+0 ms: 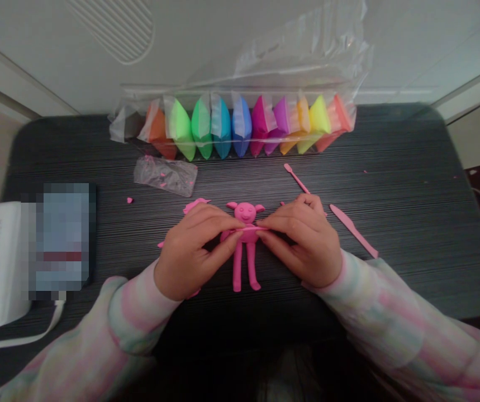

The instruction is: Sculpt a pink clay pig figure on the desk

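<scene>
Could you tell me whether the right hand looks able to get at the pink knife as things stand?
Likely yes: the pink knife lies uncovered beside the right hand, with nothing seen between them, though the hand's grip on a pink piece would probably have to loosen first.

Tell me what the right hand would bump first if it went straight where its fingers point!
Past the thin pink piece it pinches, the right hand would probably meet the left hand, which points back at it. Depth is hard to judge.
</scene>
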`<action>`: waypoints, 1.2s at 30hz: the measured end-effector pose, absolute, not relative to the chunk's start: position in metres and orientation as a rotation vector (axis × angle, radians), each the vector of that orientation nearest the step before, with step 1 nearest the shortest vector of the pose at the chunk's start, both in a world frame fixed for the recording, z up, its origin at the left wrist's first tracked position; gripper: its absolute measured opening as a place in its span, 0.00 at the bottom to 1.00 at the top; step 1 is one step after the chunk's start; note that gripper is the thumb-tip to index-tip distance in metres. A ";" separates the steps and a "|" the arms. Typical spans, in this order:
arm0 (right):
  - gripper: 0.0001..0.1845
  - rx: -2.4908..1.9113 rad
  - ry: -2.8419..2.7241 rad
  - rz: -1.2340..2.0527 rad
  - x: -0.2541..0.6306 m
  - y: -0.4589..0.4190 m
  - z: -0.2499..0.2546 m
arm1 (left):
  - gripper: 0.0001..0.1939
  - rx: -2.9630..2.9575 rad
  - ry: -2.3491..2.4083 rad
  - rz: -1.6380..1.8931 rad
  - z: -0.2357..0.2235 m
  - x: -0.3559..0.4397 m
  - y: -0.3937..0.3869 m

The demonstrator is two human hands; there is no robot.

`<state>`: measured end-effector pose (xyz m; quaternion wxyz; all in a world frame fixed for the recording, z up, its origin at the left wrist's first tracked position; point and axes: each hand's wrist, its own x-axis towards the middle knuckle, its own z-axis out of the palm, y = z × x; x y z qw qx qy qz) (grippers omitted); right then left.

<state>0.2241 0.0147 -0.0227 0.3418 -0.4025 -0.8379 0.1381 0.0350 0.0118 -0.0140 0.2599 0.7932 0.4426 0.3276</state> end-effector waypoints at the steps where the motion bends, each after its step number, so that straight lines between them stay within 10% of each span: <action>1: 0.04 -1.050 -2.176 0.349 0.224 0.015 -0.022 | 0.04 2.145 1.210 0.889 -0.014 0.035 0.012; 36: 0.03 -1.083 -2.185 0.244 0.227 0.017 -0.019 | 0.05 2.219 1.279 0.939 -0.016 0.030 0.012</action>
